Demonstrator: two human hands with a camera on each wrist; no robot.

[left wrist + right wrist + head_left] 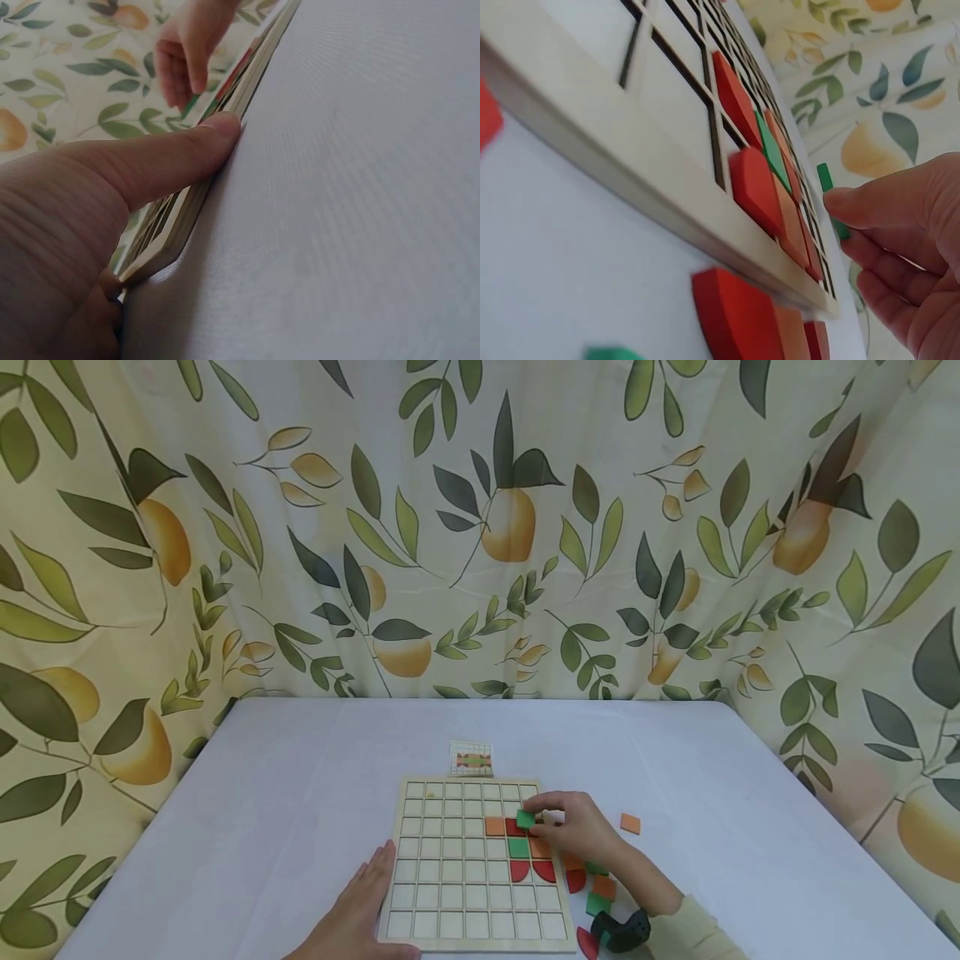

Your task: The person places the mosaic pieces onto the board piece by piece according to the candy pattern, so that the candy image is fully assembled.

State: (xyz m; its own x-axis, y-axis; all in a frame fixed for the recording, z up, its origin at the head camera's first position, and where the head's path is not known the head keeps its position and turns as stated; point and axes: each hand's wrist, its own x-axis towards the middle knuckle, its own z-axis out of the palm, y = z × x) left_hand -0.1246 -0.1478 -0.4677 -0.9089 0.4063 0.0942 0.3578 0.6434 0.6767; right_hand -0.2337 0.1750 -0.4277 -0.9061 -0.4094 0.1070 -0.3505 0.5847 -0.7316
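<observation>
A wooden grid board point(453, 900) lies on the table. My left hand point(358, 902) rests at its front-left corner, fingers extended along the left side and the thumb point(180, 161) pressing the front edge. Between thumb and fingertips my right hand point(581, 827) pinches a green square tile point(824, 177), held just above the board's right part. Below it sit an orange square point(495, 826), a partly covered red piece point(513, 827), a green square point(518, 848), another orange square point(540, 848) and two red quarter-round pieces point(519, 871) in the cells.
Loose red, orange and green tiles point(603, 887) lie along the board's right side, partly under the right forearm. One orange tile point(630, 823) lies farther right. A small pattern card point(471, 760) is behind the board. A leaf-print curtain point(480, 610) hangs behind the white table point(300, 777).
</observation>
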